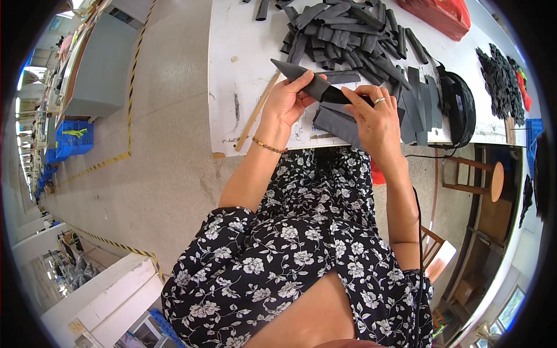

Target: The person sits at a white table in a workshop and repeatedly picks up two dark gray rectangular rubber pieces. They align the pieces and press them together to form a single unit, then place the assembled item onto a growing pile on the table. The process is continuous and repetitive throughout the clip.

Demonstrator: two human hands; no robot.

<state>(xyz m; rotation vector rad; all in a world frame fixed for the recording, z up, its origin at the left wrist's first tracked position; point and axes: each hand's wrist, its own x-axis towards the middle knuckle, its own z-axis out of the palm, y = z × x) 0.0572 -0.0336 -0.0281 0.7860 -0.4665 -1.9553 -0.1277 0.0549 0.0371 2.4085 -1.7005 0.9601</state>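
Both hands hold one long dark piece above the white table's near edge. Its far left end is a grey point; a dark grey sleeve (315, 87) sits around the middle, and a smooth black section (335, 94) runs toward the right. My left hand (288, 100) is closed on the sleeve, thumb on top. Around the black section, my right hand (376, 119) is closed, thumb and forefinger pressed on it; the end beyond the palm is partly hidden. Below the hands lie flat dark grey strips (339, 124). Just beyond is a big pile of dark grey tubes (342, 35).
A wooden stick (256, 113) lies on the white table (223, 69), left of my hands. To the right are more flat strips (426, 104) and a black bag (459, 107). A red plastic bag (444, 17) sits at the back. A wooden stool (473, 177) stands below right.
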